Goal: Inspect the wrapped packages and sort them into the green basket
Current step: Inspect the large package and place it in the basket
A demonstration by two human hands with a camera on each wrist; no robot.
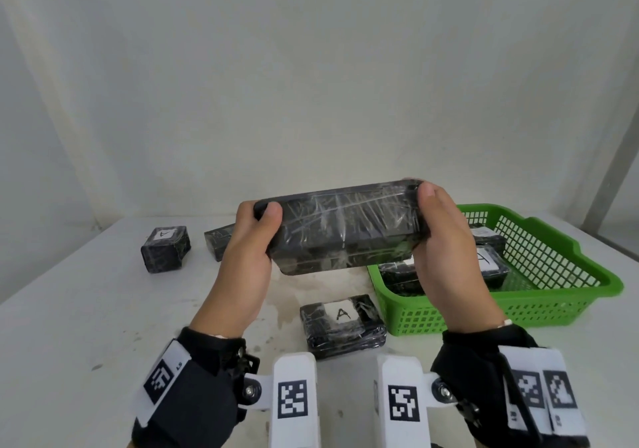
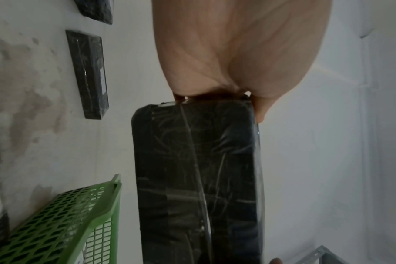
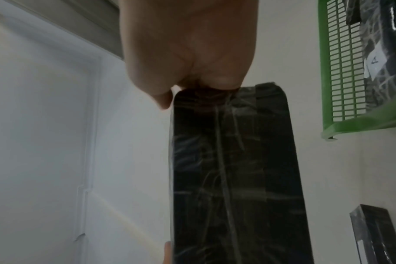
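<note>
A long black package [image 1: 342,226] wrapped in clear film is held up above the table, between both hands. My left hand [image 1: 250,240] grips its left end, thumb on the near face. My right hand [image 1: 439,236] grips its right end the same way. The left wrist view shows the package [image 2: 197,178] running away from my palm [image 2: 237,53]; so does the right wrist view, with package [image 3: 233,178] and palm [image 3: 190,50]. The green basket [image 1: 553,295] stands at the right with wrapped packages [image 1: 491,267] inside. No label shows on the held package.
A small package marked A [image 1: 166,248] sits at the back left, another [image 1: 216,240] is half hidden behind my left hand, and a flat one marked A [image 1: 342,325] lies near the basket's front corner. The white table [image 1: 86,309] is stained in the middle.
</note>
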